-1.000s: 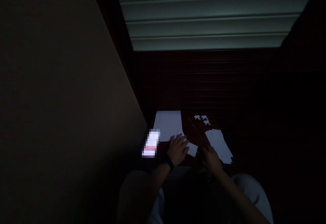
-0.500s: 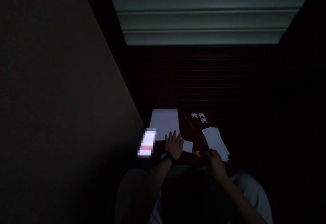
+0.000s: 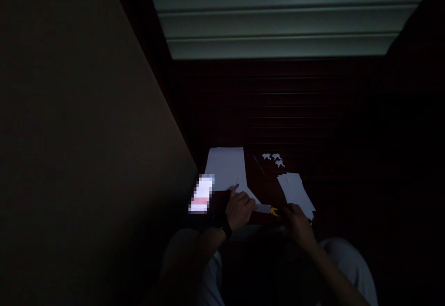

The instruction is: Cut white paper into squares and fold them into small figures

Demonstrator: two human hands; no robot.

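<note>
The scene is very dark. My left hand (image 3: 239,208), with a dark watch on its wrist, pinches a small white paper piece (image 3: 263,208) just above the dark table (image 3: 267,185). My right hand (image 3: 296,220) is closed round a yellow-tipped cutter (image 3: 274,212) whose tip meets the paper's right end. A large white sheet (image 3: 225,167) lies behind my left hand.
A stack of white paper strips (image 3: 297,194) lies to the right. Several small cut paper shapes (image 3: 273,158) and a thin dark pen (image 3: 257,164) sit further back. A glowing phone screen (image 3: 201,194) lies at the left. A wall rises on the left, slatted blinds behind.
My left hand went from lying flat on the paper to pinching the small piece and lifting it. My right hand brought the cutter up to the piece.
</note>
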